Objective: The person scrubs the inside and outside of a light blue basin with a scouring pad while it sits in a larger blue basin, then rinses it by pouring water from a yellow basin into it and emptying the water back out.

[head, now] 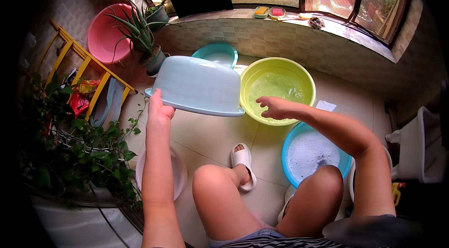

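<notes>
My left hand grips the rim of a pale blue plastic basin, held up off the floor with its underside turned upward. Its inside is hidden from me. Above the near edge of a yellow-green basin hangs my right hand, fingers apart and with nothing in them. Clear water stands in that basin. A bright blue basin full of white suds sits nearer my right knee, with something dark showing among the foam.
A teal basin stands behind the lifted one. A pale basin lies beneath my left forearm. Leftward are a potted aloe, a pink basin, a yellow rack and trailing vines. A white plastic stool is at right.
</notes>
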Demonstrator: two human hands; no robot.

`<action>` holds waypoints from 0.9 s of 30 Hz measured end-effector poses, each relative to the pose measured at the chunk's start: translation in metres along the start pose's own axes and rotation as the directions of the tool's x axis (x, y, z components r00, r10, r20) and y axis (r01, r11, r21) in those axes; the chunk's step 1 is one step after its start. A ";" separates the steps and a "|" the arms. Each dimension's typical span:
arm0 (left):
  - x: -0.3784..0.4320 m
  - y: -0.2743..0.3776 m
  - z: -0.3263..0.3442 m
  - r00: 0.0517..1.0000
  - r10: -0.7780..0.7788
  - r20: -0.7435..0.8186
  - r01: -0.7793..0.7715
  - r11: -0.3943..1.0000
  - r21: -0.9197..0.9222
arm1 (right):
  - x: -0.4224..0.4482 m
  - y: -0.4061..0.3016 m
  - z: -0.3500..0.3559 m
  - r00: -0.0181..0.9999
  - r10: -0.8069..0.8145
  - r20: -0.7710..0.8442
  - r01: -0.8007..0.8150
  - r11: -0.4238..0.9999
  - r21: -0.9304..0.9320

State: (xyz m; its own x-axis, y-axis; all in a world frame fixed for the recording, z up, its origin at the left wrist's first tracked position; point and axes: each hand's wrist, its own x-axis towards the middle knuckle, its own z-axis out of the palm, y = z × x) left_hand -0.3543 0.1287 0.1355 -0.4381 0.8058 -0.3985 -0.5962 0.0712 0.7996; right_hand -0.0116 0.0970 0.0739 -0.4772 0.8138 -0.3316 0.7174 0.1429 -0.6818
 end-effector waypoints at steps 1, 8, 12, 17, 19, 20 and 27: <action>-0.009 0.002 0.007 1.000 -0.021 0.017 0.022 0.999 -0.043 | -0.011 -0.002 0.000 0.999 -0.004 -0.054 0.001 0.999 -0.046; -0.035 0.011 0.020 0.933 -0.261 0.246 0.319 0.918 -0.235 | -0.078 -0.013 0.001 0.937 0.012 -0.348 -0.044 0.996 -0.084; -0.049 -0.031 0.043 0.875 -0.371 0.310 0.439 0.878 -0.192 | -0.105 0.017 0.006 0.666 -0.056 -0.744 -0.114 0.978 -0.176; -0.050 -0.103 0.027 0.632 -0.310 0.710 0.581 0.796 -0.170 | -0.120 0.047 0.003 0.382 -0.126 -0.915 -0.129 0.974 -0.188; -0.065 -0.107 0.025 0.683 -0.473 0.557 0.468 0.868 0.164 | -0.130 0.050 -0.003 0.415 -0.041 -0.909 -0.249 0.956 -0.157; -0.071 -0.105 0.026 0.742 -0.483 0.465 0.298 0.859 0.417 | -0.133 0.056 -0.008 0.383 -0.057 -0.922 -0.255 0.953 -0.165; -0.019 -0.149 0.001 0.826 -0.022 0.564 -0.549 0.197 0.812 | -0.149 0.081 -0.029 0.287 0.033 -0.957 -0.185 0.982 -0.022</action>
State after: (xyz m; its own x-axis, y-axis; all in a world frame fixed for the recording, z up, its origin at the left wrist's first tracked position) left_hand -0.2568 0.1031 0.0241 0.0306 0.9952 -0.0931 0.6695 0.0488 0.7412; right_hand 0.1325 0.0033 0.0872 0.3725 0.7778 0.5063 0.8042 0.0018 -0.5944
